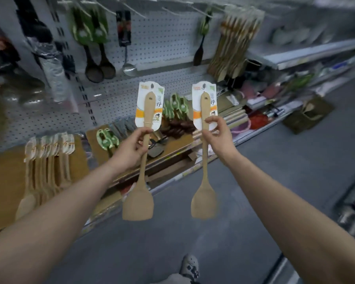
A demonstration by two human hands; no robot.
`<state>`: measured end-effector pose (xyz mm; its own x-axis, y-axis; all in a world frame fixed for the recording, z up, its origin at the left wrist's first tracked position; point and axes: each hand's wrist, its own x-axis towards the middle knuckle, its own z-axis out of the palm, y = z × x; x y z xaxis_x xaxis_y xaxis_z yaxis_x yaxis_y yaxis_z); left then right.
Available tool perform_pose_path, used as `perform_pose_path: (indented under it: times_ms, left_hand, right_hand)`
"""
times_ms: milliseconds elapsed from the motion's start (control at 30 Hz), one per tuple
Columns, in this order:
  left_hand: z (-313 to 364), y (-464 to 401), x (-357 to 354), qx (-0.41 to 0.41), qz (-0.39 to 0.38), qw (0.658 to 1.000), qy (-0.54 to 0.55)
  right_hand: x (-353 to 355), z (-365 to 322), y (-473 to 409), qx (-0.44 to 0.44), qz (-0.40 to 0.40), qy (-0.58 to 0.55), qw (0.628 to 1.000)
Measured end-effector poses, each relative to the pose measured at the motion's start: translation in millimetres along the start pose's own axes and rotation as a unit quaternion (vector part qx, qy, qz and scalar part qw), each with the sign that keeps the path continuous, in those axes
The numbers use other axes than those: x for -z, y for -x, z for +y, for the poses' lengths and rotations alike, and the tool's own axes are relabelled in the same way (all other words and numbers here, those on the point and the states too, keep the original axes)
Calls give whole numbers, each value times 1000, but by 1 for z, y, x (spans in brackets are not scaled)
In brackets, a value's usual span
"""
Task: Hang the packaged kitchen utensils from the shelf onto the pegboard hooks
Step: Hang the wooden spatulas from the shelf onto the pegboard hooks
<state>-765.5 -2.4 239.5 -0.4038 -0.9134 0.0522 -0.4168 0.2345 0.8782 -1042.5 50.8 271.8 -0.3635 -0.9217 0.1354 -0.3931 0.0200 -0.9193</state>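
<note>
Two carded spatulas [146, 128] [204, 124] are being pinched by left hand [131, 148] and right hand [216, 136]; hooks [131, 9] risk being missed, cards torn.

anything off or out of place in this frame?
Nothing damaged or spilled. The left hand and right hand each hold a carded wooden spatula upright, not yet hung. Loose carded utensils lie heaped on the shelf, presumably stock waiting to be hung. Background is blurred.
</note>
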Motion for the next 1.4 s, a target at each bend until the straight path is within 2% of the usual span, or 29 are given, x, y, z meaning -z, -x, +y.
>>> perform_pose_path:
  times_ms: [233, 467, 800, 1067, 1267, 1400]
  left_hand:
    - [75, -118, -131, -52, -37, 998, -5]
    - [125, -212, -219, -72, -52, 996, 17]
    - [152, -367, -303, -113, -61, 992, -1]
    - [171, -497, -340, -109, -56, 992, -27]
    - [181, -554, -352, -112, -34, 992, -54]
    - [182, -584, -359, -85, 11, 994, -63]
  right_hand:
    - [148, 50, -66, 1, 44, 6, 999]
    - [232, 89, -134, -30, 91, 0, 995]
    - [301, 143, -272, -27, 93, 7, 995]
    - [341, 165, -408, -31, 57, 13, 998]
    - [354, 173, -491, 21, 31, 30, 999]
    - [360, 180, -553, 59, -15, 3, 998]
